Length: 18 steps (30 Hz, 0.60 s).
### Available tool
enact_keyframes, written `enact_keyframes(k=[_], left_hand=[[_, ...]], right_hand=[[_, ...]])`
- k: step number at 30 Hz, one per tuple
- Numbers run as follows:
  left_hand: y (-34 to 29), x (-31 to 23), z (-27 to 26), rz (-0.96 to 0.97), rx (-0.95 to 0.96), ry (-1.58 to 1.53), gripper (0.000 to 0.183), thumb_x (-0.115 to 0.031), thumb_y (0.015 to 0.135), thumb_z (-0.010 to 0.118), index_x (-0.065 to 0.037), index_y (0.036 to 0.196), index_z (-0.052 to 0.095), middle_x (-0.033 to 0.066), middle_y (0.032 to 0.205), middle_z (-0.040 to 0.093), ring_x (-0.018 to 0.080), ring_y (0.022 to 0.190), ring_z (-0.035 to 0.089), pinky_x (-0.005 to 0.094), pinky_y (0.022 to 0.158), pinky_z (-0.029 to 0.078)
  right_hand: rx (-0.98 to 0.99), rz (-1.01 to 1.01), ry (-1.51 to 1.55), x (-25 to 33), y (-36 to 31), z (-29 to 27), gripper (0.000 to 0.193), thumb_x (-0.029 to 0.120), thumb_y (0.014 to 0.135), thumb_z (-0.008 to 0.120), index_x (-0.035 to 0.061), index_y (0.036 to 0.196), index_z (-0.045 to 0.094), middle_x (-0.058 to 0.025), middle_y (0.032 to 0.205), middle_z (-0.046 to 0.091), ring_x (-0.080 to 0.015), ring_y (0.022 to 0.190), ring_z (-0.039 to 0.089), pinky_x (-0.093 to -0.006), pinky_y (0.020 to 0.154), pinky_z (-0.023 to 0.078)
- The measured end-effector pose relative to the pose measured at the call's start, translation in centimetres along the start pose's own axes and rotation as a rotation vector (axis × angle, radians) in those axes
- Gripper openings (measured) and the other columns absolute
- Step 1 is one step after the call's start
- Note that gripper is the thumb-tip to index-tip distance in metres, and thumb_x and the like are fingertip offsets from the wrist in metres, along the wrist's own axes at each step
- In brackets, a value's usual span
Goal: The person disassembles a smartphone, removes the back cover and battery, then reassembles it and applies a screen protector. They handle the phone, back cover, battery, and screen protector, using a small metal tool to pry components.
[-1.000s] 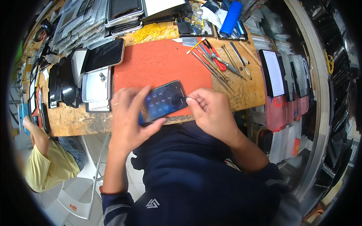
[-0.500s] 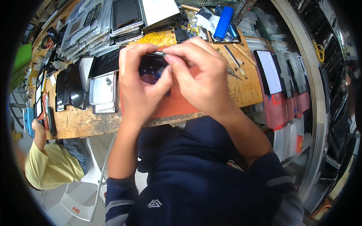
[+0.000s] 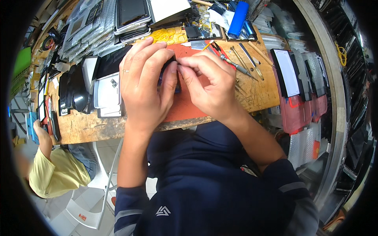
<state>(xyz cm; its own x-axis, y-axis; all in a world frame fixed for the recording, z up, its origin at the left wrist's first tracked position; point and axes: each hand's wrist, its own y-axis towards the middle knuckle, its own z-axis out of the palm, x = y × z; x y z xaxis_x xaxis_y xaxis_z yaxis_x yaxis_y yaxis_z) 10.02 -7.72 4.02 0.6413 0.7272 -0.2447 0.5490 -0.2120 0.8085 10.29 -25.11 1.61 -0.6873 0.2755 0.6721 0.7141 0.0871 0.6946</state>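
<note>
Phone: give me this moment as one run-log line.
left hand: holding phone | right hand: at phone's edge, contact unclear | phone: mostly hidden | beneath: orange mat

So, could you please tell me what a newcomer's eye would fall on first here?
It would probably be the left hand, gripping a dark phone over the red mat, with the right hand close beside it. Next, perhaps, the blue object beyond the mat to the right, and the yellow bands left of it.
</note>
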Motion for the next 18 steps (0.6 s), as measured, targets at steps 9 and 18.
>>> enact_keyframes(k=[9,18], left_hand=[[1.1,-0.6,1.7,-0.004,-0.082,0.005,0.029,-0.004,0.081,0.085,-0.005,0.105,0.069,0.0101,0.102,0.073,0.0336,0.101,0.071,0.0437,0.092,0.054],[2.6,-1.0,0.2,-0.214,0.109,-0.124,0.02,-0.003,0.09,0.078,-0.001,0.106,0.067,0.0111,0.094,0.071,0.0285,0.087,0.07,0.0379,0.081,0.057]], right_hand=[[0.048,0.144,-0.126,1.3,-2.8,0.1,0.01,-0.005,0.09,0.074,-0.0007,0.097,0.069,-0.0162,0.088,0.067,-0.0383,0.075,0.069,-0.0474,0.065,0.055],[0.158,0.268,-0.162,1.3,-4.2,0.7,0.008,-0.001,0.091,0.072,0.0002,0.09,0.064,-0.0204,0.084,0.064,-0.0444,0.077,0.069,-0.055,0.067,0.055]])
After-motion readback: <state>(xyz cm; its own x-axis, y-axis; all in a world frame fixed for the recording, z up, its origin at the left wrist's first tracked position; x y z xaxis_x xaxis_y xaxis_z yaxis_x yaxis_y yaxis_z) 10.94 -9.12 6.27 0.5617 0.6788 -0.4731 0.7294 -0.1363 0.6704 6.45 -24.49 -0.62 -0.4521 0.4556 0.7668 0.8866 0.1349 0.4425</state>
